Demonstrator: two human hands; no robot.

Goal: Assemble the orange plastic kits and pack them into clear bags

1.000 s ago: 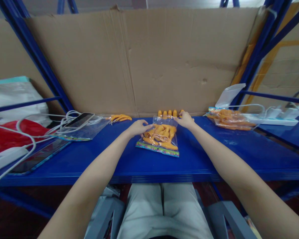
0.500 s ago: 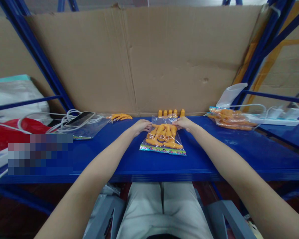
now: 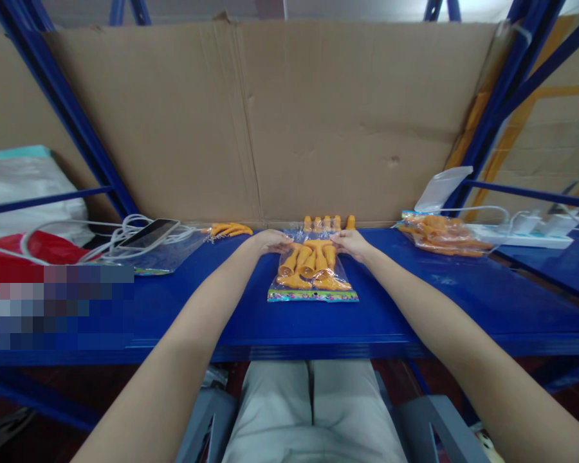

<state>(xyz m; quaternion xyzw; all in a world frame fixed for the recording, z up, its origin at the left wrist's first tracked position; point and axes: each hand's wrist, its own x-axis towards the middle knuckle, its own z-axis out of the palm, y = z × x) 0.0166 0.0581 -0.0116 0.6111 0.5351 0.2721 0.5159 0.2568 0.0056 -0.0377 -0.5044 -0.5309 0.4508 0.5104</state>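
Note:
A clear plastic bag (image 3: 313,296) with a colourful printed strip lies flat on the blue shelf, its strip toward me. Inside it are several orange plastic pieces (image 3: 309,260), some shaped like tapered handles. My left hand (image 3: 273,242) pinches the bag's far left corner. At the far right corner, my right hand (image 3: 349,244) has its fingers closed on the same bag. Just behind the bag, several orange pieces (image 3: 335,222) stand upright in a row against the cardboard, partly seen through the clear film.
Left of me lie curved orange pieces (image 3: 230,229), a phone (image 3: 149,234) on a clear bag, white cables (image 3: 132,225) and a red bag (image 3: 38,251). On the right are another filled bag (image 3: 444,236) and a white power strip (image 3: 525,236). Cardboard (image 3: 318,128) walls the back.
The bag's far edge has spread out wider and flatter between my hands. Both hands still grip it in about the same place. The camera view has shifted slightly.

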